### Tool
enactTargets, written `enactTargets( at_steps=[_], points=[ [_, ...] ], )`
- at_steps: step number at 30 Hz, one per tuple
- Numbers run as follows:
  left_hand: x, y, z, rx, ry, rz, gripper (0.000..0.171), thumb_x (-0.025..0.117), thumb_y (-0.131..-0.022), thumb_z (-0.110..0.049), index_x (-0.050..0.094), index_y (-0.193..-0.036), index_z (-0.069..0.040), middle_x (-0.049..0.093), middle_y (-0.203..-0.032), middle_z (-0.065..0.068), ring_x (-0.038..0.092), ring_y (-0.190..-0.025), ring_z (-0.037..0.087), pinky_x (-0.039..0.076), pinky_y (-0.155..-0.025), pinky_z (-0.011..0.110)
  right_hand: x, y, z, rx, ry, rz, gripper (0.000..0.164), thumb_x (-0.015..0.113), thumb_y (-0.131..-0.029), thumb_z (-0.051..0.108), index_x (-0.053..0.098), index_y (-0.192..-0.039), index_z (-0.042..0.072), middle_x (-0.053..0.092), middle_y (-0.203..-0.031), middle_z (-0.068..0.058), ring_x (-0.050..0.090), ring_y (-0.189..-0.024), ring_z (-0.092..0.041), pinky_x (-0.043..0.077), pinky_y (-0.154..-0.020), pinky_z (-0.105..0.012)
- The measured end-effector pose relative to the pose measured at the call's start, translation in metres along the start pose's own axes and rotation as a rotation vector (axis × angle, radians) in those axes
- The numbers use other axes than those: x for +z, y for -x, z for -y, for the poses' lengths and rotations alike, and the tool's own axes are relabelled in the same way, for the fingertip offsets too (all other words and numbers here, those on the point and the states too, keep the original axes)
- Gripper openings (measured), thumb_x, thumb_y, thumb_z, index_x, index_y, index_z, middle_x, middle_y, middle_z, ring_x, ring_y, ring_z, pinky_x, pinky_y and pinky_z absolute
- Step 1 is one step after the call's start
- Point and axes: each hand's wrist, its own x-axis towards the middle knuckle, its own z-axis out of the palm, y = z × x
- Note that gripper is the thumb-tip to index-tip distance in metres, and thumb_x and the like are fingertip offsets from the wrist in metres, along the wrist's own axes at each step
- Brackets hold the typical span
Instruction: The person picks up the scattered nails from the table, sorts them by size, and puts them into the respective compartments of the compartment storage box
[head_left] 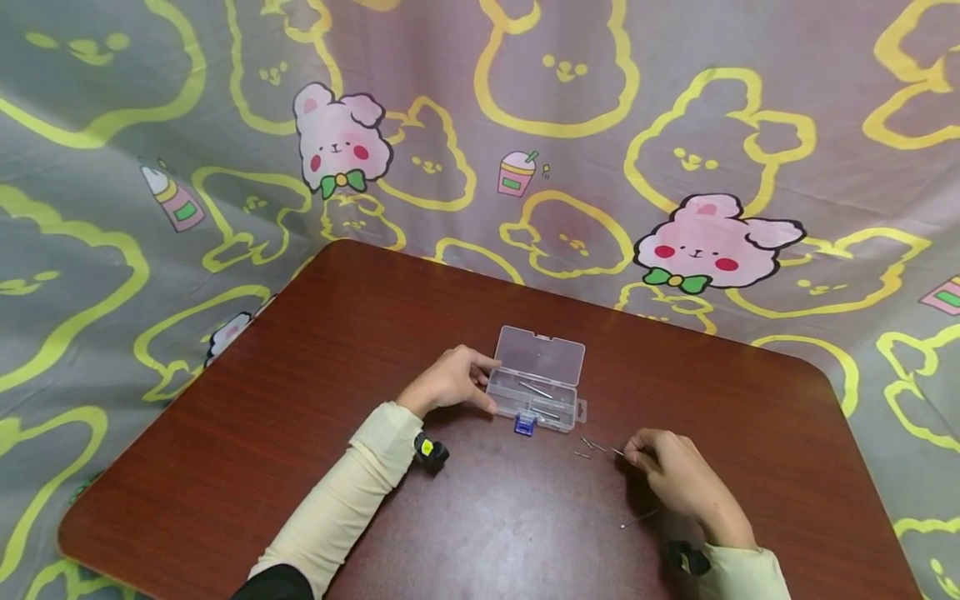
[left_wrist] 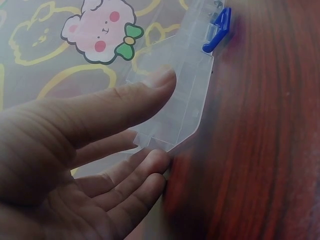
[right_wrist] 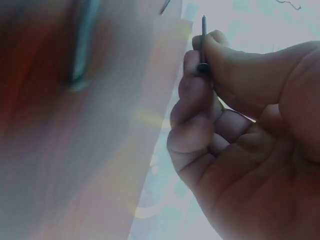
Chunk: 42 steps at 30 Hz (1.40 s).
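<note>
A clear plastic box (head_left: 498,404) stands on the table with its lid (head_left: 540,354) swung back and its blue latch (head_left: 525,426) hanging at the front. Long nails (head_left: 537,390) lie in its compartments. My left hand (head_left: 453,383) holds the box's left end, thumb at the front corner and fingers towards the back. To the right of the box, my right hand (head_left: 678,475) pinches a nail (right_wrist: 204,42) between thumb and fingers, its point upward in the right wrist view. Several small nails (head_left: 592,446) lie between that hand and the box.
Nearer the front, another long nail (head_left: 637,521) lies below my right hand. The brown wooden table (head_left: 300,358) has rounded corners. A patterned cloth (head_left: 450,67) hangs along its far and side edges.
</note>
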Motion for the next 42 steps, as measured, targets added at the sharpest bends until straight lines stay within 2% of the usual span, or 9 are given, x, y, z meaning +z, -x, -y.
enactTargets(
  at_steps=[7,16,20,30,42],
  points=[
    [0.0,0.0,0.0,0.006,0.003,-0.004,0.074,0.097,-0.062,-0.008,0.068,-0.13,-0.002,0.071,-0.105,0.008,0.063,-0.09,0.017,0.052,-0.074,0.026,0.003,-0.017,0.009,-0.055,-0.008,-0.05,0.016,0.069,-0.092,0.001,0.071,-0.083,0.015,0.064,-0.078,0.01,0.058,-0.075,-0.008,0.049,-0.07,-0.034],
    [0.0,0.0,0.0,0.001,0.013,-0.004,0.075,0.097,-0.061,-0.008,0.068,-0.13,-0.001,0.071,-0.104,0.009,0.063,-0.091,0.018,0.052,-0.074,0.027,0.008,-0.038,0.021,-0.092,-0.04,-0.063,0.019,0.069,-0.091,-0.002,0.071,-0.079,0.013,0.063,-0.074,0.007,0.055,-0.071,-0.009,0.047,-0.067,-0.034],
    [0.0,0.0,-0.001,0.002,0.005,-0.006,0.075,0.097,-0.062,-0.008,0.068,-0.13,-0.002,0.071,-0.106,0.008,0.063,-0.092,0.019,0.052,-0.075,0.027,0.012,-0.048,0.025,-0.091,-0.048,-0.046,0.018,0.069,-0.091,-0.002,0.072,-0.08,0.012,0.064,-0.075,0.006,0.055,-0.071,-0.01,0.048,-0.068,-0.035],
    [0.0,0.0,0.001,-0.001,-0.005,-0.005,0.074,0.098,-0.061,-0.009,0.068,-0.129,-0.002,0.071,-0.104,0.008,0.064,-0.092,0.018,0.053,-0.075,0.027,0.02,-0.063,0.03,-0.126,-0.082,-0.026,0.023,0.069,-0.09,-0.003,0.067,-0.073,0.012,0.056,-0.067,0.007,0.048,-0.064,-0.011,0.043,-0.061,-0.03],
    [0.001,-0.001,0.002,0.023,-0.016,-0.011,0.074,0.098,-0.061,-0.01,0.068,-0.129,-0.002,0.072,-0.104,0.007,0.065,-0.091,0.019,0.052,-0.076,0.026,0.028,-0.08,0.039,-0.168,-0.069,-0.046,0.019,0.07,-0.09,-0.002,0.073,-0.076,0.01,0.06,-0.071,0.007,0.054,-0.068,-0.011,0.048,-0.066,-0.036]
  ],
)
